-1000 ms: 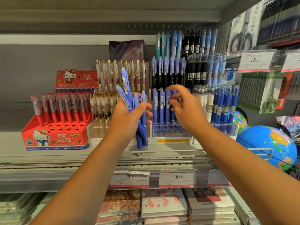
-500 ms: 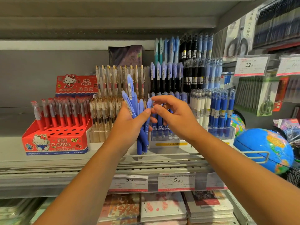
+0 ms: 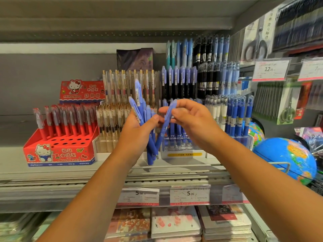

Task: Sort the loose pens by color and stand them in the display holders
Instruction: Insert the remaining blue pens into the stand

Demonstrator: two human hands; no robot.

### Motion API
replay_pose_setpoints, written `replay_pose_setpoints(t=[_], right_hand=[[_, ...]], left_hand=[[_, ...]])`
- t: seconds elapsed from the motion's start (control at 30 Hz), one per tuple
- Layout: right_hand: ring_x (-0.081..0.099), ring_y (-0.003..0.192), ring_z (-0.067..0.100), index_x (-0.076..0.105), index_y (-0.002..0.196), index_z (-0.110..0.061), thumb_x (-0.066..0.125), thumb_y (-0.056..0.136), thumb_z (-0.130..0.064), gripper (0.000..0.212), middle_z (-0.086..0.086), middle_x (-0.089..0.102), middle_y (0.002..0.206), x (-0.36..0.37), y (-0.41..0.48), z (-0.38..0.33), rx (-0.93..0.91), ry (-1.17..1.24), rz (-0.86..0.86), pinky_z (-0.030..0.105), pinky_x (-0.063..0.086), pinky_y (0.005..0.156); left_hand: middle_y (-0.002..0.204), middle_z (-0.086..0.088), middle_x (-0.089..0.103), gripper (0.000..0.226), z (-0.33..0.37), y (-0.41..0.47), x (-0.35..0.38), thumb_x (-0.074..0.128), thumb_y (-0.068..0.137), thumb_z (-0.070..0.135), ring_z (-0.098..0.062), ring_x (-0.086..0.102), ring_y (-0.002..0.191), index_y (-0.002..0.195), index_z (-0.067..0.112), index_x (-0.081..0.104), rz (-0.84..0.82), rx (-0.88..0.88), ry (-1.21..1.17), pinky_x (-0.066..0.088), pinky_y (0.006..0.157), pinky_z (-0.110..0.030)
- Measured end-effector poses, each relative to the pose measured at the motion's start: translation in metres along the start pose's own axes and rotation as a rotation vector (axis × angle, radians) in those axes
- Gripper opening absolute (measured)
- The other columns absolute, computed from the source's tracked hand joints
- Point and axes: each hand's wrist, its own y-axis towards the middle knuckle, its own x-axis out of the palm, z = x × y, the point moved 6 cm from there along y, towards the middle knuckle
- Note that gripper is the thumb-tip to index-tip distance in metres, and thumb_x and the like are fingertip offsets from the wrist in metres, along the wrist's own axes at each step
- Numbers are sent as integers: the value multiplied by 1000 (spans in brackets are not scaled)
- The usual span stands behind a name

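Note:
My left hand (image 3: 139, 131) grips a bunch of several blue pens (image 3: 139, 105), tips down, in front of the shelf. My right hand (image 3: 190, 117) pinches the top of a single blue pen (image 3: 166, 123) that slants down toward the bunch, its lower end still among the others. Behind my hands stands a clear display holder (image 3: 181, 147) with a yellow label, holding blue pens in its front row; my hands hide most of them. To its left a clear holder (image 3: 106, 142) holds gold-clipped pens.
A red cartoon-cat holder (image 3: 59, 151) with red pens and several vacant holes sits at the left. Tiers of black and blue pens (image 3: 209, 67) rise behind. More blue pens (image 3: 236, 116) stand at the right, beside a blue globe (image 3: 286, 158). Price tags (image 3: 189, 194) line the shelf edge.
My right hand left the blue holder, came back to the bunch in my left hand, and now draws one blue pen out to the right.

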Motion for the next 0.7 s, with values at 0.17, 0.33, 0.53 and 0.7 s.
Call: replay_pose_setpoints(t=[0.17,0.33,0.53,0.7], right_hand=[[73,87,25,55,110,-10,61,94,-9,16,11,75,97,-20,-4,-13,-58,77,223,31,58,71],[72,80,24,55,112,-21,67,92,-9,26,18,68,93,-39,-11,-26,-235,-207,488,34,60,63],[63,79,15,51,109,-32,69,91,-23,26,-20,59,81,-49,-18,-34,-378,-495,674,47,57,65],[58,72,17,48,106,-36,68,91,-28,26,-13,53,77,-49,-16,-35,-381,-668,689,46,55,61]], left_hand=[[77,0,72,7,5,-2,-2,52,100,9,-20,71,77,99,15,56,49,30,-76,62,73,-39],[77,-1,71,7,4,-1,-1,51,100,9,-21,70,76,102,15,55,42,36,-61,61,71,-37],[79,0,72,9,2,0,-2,54,100,10,-22,70,76,109,9,54,43,21,-20,61,71,-39],[96,-4,72,21,4,-1,-2,59,97,13,-21,72,79,117,8,54,67,18,-7,60,67,-36]])
